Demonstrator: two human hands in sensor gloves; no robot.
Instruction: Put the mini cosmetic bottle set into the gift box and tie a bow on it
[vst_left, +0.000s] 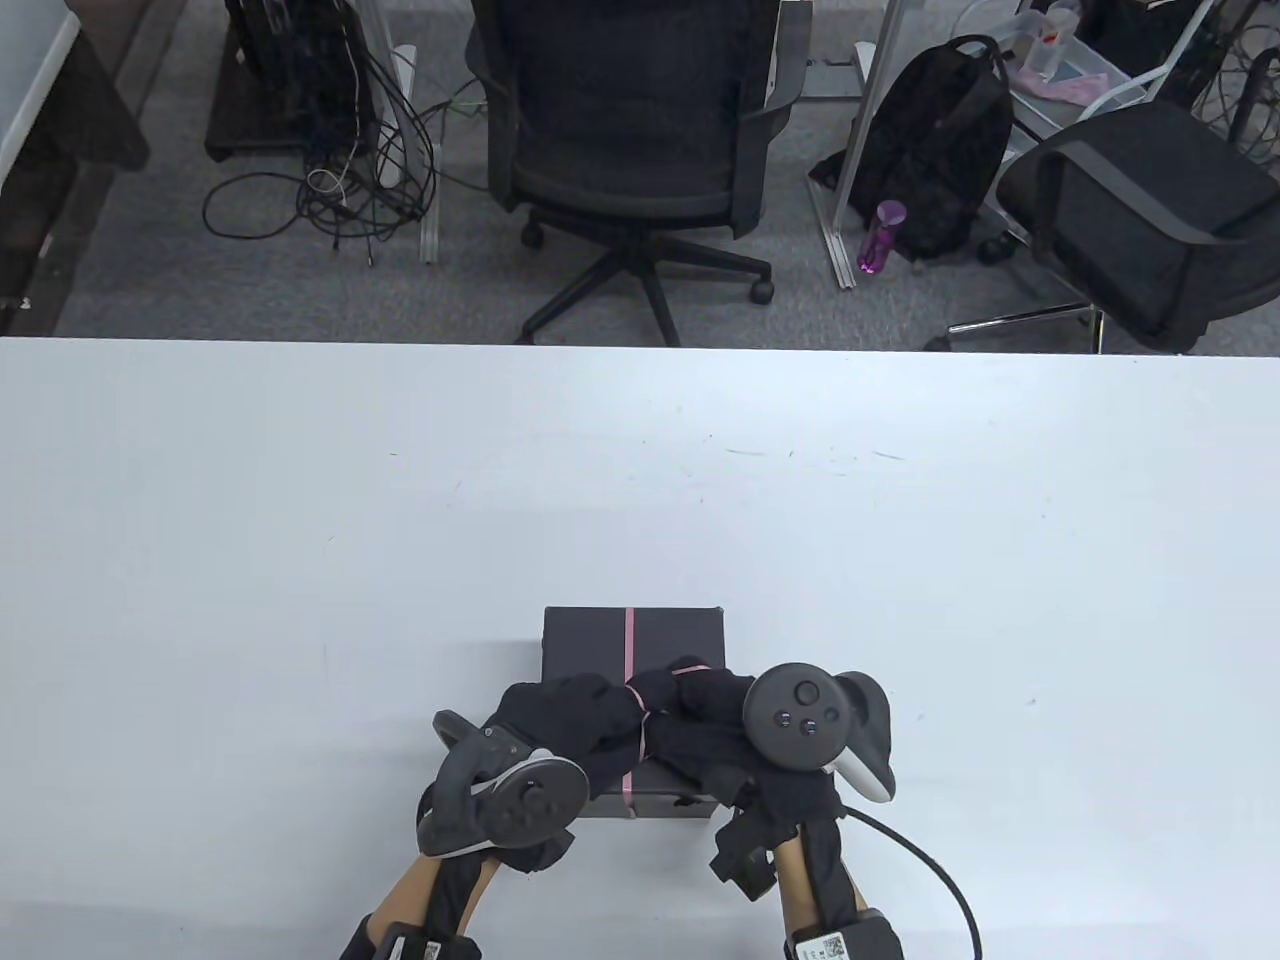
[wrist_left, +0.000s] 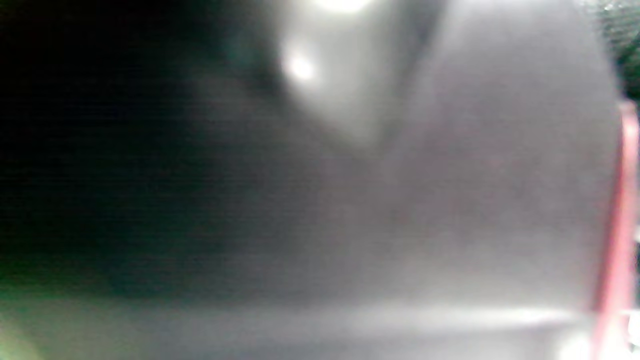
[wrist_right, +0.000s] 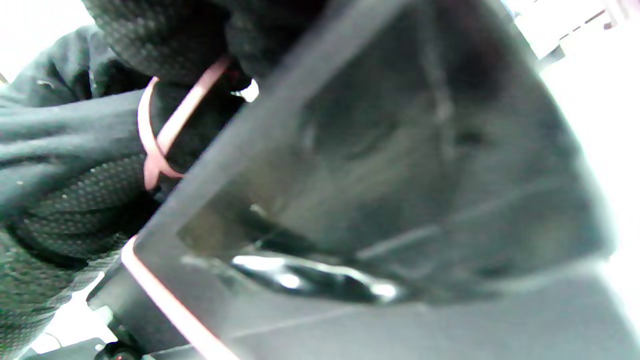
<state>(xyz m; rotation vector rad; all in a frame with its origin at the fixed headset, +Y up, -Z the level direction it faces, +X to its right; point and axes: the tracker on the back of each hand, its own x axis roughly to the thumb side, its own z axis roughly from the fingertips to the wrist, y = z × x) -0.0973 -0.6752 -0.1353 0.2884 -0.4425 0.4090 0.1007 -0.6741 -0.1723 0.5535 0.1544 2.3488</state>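
Observation:
A black gift box (vst_left: 600, 640) with its lid on lies near the table's front edge. A thin pink ribbon (vst_left: 629, 640) runs over the middle of the lid and down the front side. Both gloved hands meet on top of the box. My left hand (vst_left: 575, 715) and my right hand (vst_left: 695, 710) each pinch the ribbon where it crosses above the lid. In the right wrist view the ribbon (wrist_right: 162, 135) loops round gloved fingers (wrist_right: 75, 140) beside the glossy box lid (wrist_right: 400, 190). The left wrist view is a blur of the box (wrist_left: 400, 200) with the ribbon (wrist_left: 617, 210) at the right edge. No bottles are visible.
The white table (vst_left: 300, 520) stretches wide on all sides of the box. Beyond its far edge stand two office chairs (vst_left: 630, 140), a black backpack (vst_left: 940, 140) and a purple bottle (vst_left: 880, 235) on the floor. A cable (vst_left: 940, 880) trails from my right wrist.

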